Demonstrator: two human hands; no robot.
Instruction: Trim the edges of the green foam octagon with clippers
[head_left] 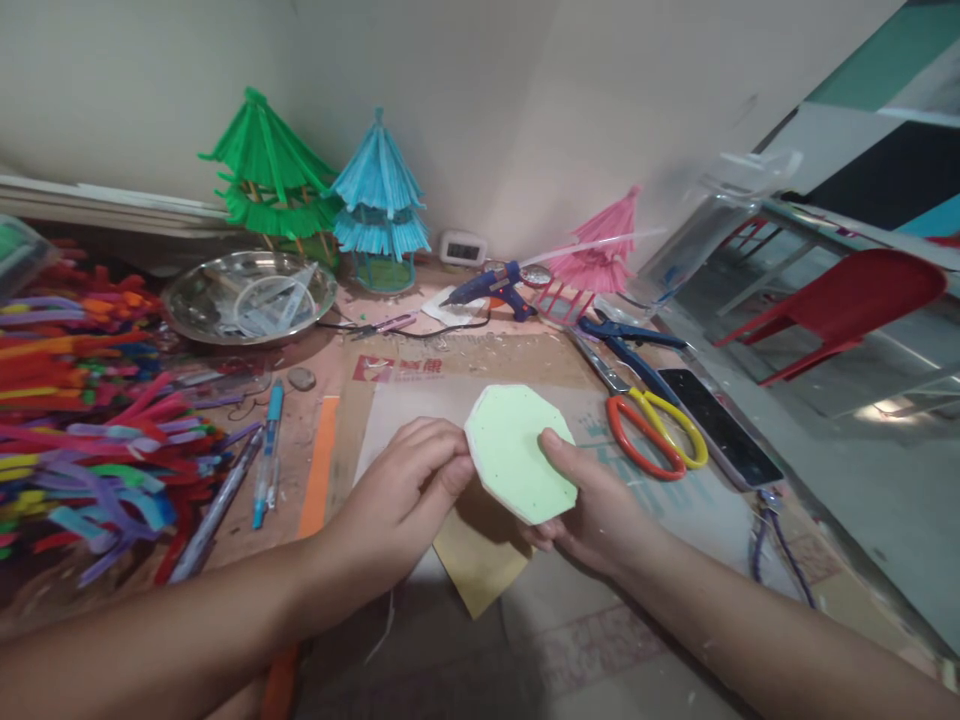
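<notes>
We've got a pale green octagon board (520,455) held up just above the desk, approx. centre of view, tilted toward us. Our left hand (409,490) pinches its left edge, fingers curled shut on it; our right hand (596,510) cups it from below w/ thumb pressed on the face. Under it: a tan paper piece (480,560) on the cardboard mat (420,385). Right of it, scissors (649,425) & a phone (720,425). Behind: glue gun (491,288), steel bowl (251,297). Far left: straw pile (82,400).
</notes>
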